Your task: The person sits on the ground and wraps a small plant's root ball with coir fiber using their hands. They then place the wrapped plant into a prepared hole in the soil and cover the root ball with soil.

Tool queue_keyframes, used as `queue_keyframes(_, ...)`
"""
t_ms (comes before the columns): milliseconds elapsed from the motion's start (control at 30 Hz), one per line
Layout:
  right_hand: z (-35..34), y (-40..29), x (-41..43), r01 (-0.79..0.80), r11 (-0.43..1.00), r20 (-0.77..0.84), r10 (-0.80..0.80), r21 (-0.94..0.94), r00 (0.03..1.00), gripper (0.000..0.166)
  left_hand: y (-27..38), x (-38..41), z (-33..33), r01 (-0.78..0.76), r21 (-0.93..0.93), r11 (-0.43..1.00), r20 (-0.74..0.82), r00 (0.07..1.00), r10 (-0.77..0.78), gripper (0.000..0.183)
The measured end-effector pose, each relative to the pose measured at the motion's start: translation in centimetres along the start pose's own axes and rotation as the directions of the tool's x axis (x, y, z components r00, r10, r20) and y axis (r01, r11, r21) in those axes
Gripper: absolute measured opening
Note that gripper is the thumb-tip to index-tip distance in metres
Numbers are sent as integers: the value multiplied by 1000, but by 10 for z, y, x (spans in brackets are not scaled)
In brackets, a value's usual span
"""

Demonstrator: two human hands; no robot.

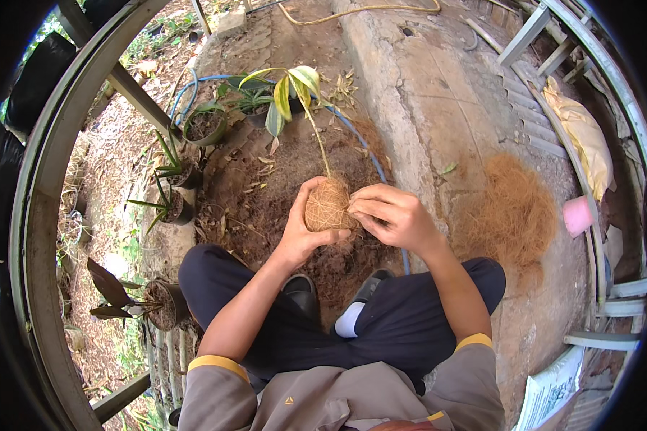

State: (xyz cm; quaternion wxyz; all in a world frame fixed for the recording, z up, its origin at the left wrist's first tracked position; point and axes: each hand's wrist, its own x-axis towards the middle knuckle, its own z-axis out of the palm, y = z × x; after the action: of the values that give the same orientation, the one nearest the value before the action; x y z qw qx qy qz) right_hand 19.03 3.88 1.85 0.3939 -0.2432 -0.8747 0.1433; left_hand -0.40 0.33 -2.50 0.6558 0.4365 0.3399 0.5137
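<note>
My left hand (302,226) cups a root ball wrapped in brown coconut fibre (329,204), its thumb under the near side and fingers around the left. Thin pale strands criss-cross the wrapping. From its top rises a bare stem (319,137), leaning left and bearing drooping green leaves with yellow stripes (283,97). At the ball's right side, the bunched fingertips of my right hand (391,213) touch the fibre. Whether they pinch a strand is too small to tell. The ball is held above dark loose soil (280,199), between my knees.
A heap of loose coconut fibre (509,210) lies on the concrete at right, near a pink pot (578,216). Potted plants stand along the left, including a green pot (207,126) and a dark-leaved plant's pot (164,307). A blue hose (364,141) crosses the soil. Metal frames flank both sides.
</note>
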Motion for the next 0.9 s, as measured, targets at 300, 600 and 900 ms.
queue_keyframes(300, -3, 2, 0, -124, 981, -24, 129, 150, 991, 20, 4, 2, 1, -39, 36, 999, 52, 998, 37, 87)
queue_keyframes(600, -13, -6, 5, -55, 998, 95, 51, 38, 994, 11, 7, 0, 0, 20, 110, 994, 94, 995, -30, 89)
queue_keyframes(900, -3, -3, 2, 49, 990, 35, -45, -131, 998, 13, 6, -3, 7, 129, -88, 988, 22, 992, -127, 84)
